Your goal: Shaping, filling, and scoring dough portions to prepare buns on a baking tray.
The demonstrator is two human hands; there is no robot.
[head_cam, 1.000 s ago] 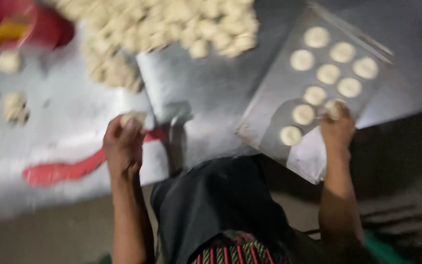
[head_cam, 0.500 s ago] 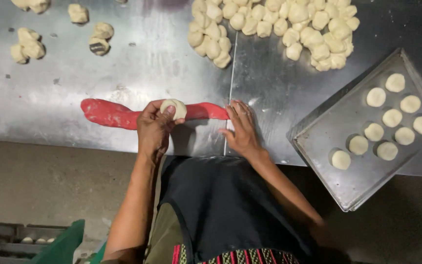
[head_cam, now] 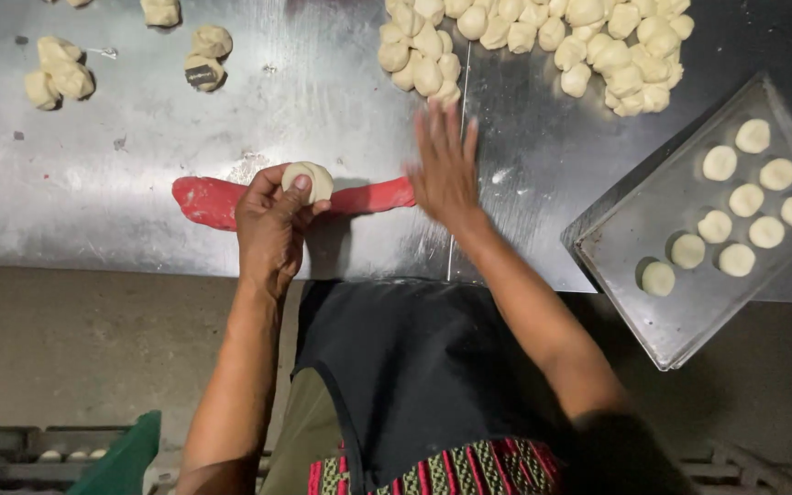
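Red roll [head_cam: 368, 196] lying left-right, left hand [head_cam: 272, 225] over

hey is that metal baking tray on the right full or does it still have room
Partly filled. The metal baking tray holds eight round dough pieces in its upper half; the lower half toward the table edge is bare metal.

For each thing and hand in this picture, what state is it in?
Left hand: shut on dough ball.
Right hand: open, fingers spread, blurred.
Red strip: flat on the table.
Tray: partly filled with dough rounds.
Dough pile: loose, heaped.
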